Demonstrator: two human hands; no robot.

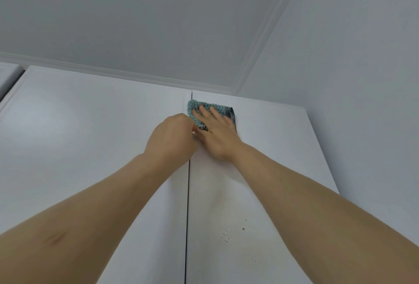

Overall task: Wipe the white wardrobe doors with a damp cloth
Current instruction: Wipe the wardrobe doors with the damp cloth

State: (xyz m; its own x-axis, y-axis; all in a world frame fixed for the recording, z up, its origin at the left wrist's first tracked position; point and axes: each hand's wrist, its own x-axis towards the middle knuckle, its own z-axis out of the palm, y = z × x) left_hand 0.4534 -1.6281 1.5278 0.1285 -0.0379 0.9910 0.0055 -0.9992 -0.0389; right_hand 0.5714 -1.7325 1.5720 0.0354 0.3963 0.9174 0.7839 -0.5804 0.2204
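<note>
White ceiling [136,22] meets two wardrobe doors [260,147]. Right of the door gap [188,181], near the top, the right hand [215,134] presses the cloth [199,109] flat with fingers spread for contact. Left hand [174,136], curled, pinches the cloth's edge, likely steadying it.

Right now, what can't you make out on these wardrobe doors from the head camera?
- Most of the cloth: covered by the right hand; dampness unreadable.
- Left hand fingertips: curled out of sight at the door gap; whether they pinch the cloth is unclear.
- Lower doors: cut off by the bottom edge.
- Specks on the right door: too small to identify.
</note>
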